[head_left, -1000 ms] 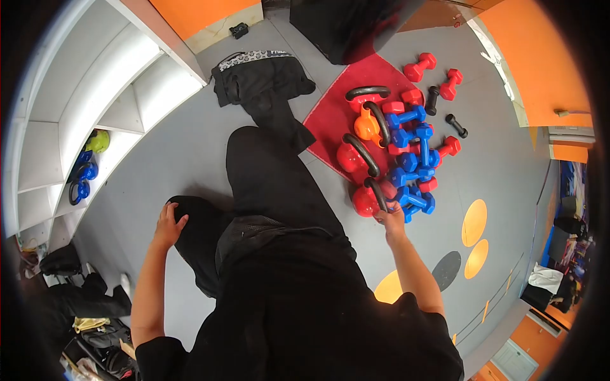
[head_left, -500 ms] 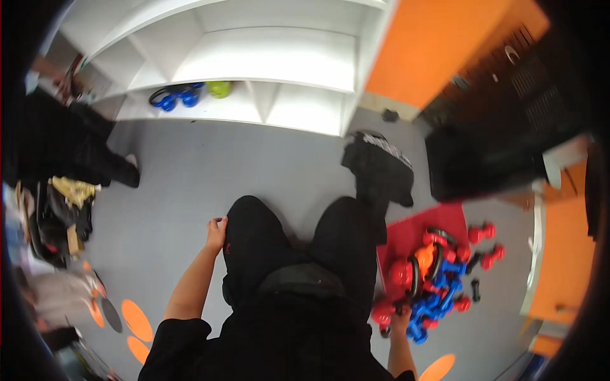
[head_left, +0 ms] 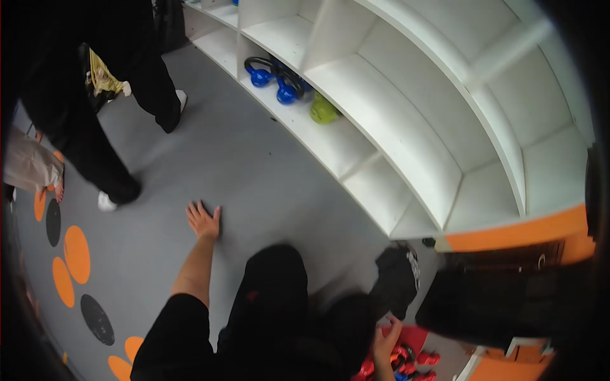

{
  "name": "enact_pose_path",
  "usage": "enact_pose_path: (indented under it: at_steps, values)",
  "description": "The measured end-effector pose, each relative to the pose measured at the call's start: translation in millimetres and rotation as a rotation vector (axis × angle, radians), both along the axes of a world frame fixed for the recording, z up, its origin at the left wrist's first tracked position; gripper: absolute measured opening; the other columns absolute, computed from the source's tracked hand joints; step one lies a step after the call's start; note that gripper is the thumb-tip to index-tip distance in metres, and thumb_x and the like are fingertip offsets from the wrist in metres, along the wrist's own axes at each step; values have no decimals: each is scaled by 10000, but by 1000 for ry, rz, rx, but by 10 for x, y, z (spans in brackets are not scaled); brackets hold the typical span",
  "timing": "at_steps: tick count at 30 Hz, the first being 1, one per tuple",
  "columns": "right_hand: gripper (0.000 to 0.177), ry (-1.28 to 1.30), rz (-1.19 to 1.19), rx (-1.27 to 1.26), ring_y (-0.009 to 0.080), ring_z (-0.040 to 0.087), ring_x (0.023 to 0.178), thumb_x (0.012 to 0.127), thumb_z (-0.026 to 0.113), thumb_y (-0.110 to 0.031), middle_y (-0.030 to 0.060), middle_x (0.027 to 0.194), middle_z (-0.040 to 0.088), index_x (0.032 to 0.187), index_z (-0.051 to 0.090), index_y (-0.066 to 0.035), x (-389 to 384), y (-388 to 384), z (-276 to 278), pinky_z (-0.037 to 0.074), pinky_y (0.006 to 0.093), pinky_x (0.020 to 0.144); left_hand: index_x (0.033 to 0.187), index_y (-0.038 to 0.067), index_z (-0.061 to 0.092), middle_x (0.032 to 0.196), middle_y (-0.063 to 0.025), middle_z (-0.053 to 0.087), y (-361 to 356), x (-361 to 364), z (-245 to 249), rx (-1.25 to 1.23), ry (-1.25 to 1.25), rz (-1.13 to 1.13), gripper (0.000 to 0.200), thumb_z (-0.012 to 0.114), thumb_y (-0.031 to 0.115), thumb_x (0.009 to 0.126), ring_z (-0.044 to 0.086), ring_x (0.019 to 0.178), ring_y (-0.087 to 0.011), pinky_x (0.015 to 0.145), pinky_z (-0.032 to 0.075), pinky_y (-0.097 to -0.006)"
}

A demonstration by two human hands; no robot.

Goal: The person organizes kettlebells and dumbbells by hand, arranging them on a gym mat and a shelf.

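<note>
My left hand (head_left: 203, 222) is open, fingers spread, over the grey floor (head_left: 241, 184) to the left of my knees. Low on the right, my right hand (head_left: 384, 346) is raised with its thumb and fingers apart and nothing seen in it. Behind it lies a red mat (head_left: 416, 337) with a pile of red dumbbells (head_left: 428, 359) and other weights, partly cut off by the frame. A black garment (head_left: 395, 279) with white lettering lies just beyond that hand.
White shelving (head_left: 406, 133) stands ahead, with blue kettlebells (head_left: 288, 93) and a yellow-green kettlebell (head_left: 324, 110) in its lower row. A person in black trousers (head_left: 82, 140) stands at the left, near another person's pale trousers (head_left: 32, 164). Orange floor dots (head_left: 77, 254) lie left; a large black object (head_left: 502, 305) is right.
My view has turned left. My left hand has left my thigh and spread out over the floor. My right hand has come away from the weights. The person in black now appears closer.
</note>
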State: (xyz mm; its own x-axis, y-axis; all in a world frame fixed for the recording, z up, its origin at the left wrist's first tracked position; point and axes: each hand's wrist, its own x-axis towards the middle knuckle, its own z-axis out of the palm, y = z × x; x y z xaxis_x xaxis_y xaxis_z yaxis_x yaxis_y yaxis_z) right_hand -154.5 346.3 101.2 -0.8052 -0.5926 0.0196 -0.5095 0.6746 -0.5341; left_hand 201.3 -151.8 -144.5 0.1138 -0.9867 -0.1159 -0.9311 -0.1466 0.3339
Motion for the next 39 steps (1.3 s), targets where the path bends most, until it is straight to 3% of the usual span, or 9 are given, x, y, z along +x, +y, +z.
enact_pose_path:
  at_steps: [5,7,8,10,13,32,35,37,39]
  values:
    - [658,-120,130,17,369,430,1366,889,732,-202,208,1412,500,1446,441,-8,-602,-2211,-1443,307,431,1168,1574,61,299,1675,-187,170,-25,-255,237,-44,-63,129,874,558,592,931,80,1559,-372,1243,114,-521]
    - [785,-87,-194,104,361,324,1465,959,654,-458,201,1551,395,1549,324,-58,-556,-2914,-2242,275,471,1190,1569,66,316,1672,-179,183,0,-278,120,-36,-107,178,887,597,581,904,90,1560,-363,1243,117,-519]
    - [785,-97,-166,125,361,324,1465,959,654,-458,201,1551,395,1549,324,-58,-383,-3258,-2422,275,471,1190,1569,76,313,1669,-174,197,-29,-284,109,-38,-98,174,889,627,558,891,104,1557,-362,1239,118,-521]
    - [838,163,-802,595,344,258,1513,975,504,-652,183,1625,302,1584,275,-124,-102,-3806,-2701,278,510,1185,1570,87,309,1665,-169,211,-90,-278,84,-33,-105,191,894,657,535,879,118,1555,-360,1236,120,-524]
    - [874,250,-812,692,328,229,1535,953,385,-765,169,1663,234,1592,273,-179,-138,-3843,-2861,283,531,1176,1563,80,325,1665,-170,211,-163,-265,8,12,-146,173,915,662,554,857,108,1557,-368,1232,137,-535]
    - [833,248,-811,631,350,232,1528,963,434,-707,187,1655,243,1579,282,-168,-106,-3825,-2895,276,550,1163,1563,91,326,1651,-178,242,-116,-287,-42,-78,-143,172,887,689,457,841,149,1549,-371,1224,151,-535]
    - [727,366,-707,540,379,309,1472,978,586,-502,216,1571,348,1530,327,-106,-51,-3843,-2923,294,515,1165,1564,92,325,1655,-175,231,-174,-274,-40,-69,-116,189,888,679,480,848,138,1552,-367,1224,152,-537]
    - [652,-33,126,-129,355,417,1385,947,697,-302,183,1456,436,1451,375,-45,193,-4206,-2450,318,478,1151,1566,100,325,1661,-169,218,-142,-250,0,-23,-114,184,897,678,503,847,128,1554,-363,1227,151,-537]
    - [705,-348,315,-405,337,399,1372,843,732,-25,175,1385,460,1442,360,-20,173,-5173,-1889,293,463,1171,1567,103,325,1663,-166,212,-135,-229,7,-7,-91,197,901,679,510,844,123,1556,-361,1228,150,-536]
